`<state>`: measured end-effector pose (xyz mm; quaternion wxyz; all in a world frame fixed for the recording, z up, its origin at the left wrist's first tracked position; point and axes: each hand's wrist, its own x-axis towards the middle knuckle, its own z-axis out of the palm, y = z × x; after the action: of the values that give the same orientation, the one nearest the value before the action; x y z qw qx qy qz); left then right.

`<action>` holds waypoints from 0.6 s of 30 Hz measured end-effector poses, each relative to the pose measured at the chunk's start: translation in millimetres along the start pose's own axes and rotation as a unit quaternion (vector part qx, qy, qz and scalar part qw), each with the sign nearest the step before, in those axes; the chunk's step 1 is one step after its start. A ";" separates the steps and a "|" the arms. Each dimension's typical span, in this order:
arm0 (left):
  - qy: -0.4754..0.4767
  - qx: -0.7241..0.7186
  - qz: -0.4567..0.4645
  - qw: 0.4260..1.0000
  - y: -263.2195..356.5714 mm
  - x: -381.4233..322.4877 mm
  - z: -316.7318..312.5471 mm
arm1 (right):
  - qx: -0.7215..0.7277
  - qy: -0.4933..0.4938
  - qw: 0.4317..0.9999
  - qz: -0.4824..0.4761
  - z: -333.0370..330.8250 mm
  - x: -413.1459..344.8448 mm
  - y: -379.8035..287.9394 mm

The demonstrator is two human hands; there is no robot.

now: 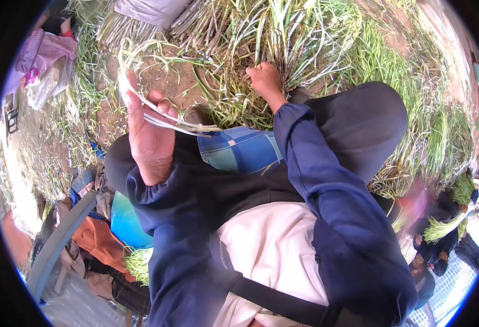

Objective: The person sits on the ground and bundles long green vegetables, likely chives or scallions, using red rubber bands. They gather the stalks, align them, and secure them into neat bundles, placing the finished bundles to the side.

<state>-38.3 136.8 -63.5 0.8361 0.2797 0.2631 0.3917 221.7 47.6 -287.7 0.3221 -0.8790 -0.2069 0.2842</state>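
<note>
My left hand (151,128) is raised above my left knee, palm up, with several pale garlic-shoot-like stalks (162,118) held across its fingers; their cut-looking ends point right and their thin tops curl up and left. My right hand (265,79) is low at the edge of a heap of long green and white stalks (288,36), its fingers curled near the darker stems. Whether it grips any of them cannot be made out. A blue checked cloth (241,149) lies between my crossed legs.
Loose stalks and scraps litter the brown ground (178,79). A grey sack (151,10) lies on stalks ahead. More green stalks (386,65) spread along the right. Another person's checked sleeve (47,53) is at the upper left; other people sit at the lower right. A curved grey bar (57,245) stands at the lower left.
</note>
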 end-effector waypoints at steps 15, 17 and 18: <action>0.198 0.219 -0.074 0.952 -87.9 53.5 -3.3 | 0.080 -0.067 0.972 -0.211 -9.8 -81.6 -45.9; 0.186 0.282 -0.062 0.939 -100.9 53.0 -2.2 | 0.071 -0.095 0.973 -0.199 -20.7 -102.3 -59.3; 0.166 0.278 -0.061 0.944 -103.9 51.7 -2.1 | 0.083 -0.093 0.970 -0.208 -25.1 -109.7 -65.2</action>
<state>41.8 123.1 -146.4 0.6916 0.4155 0.5134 0.2923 143.2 22.4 -187.0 0.4252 -0.7565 -0.3902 0.3077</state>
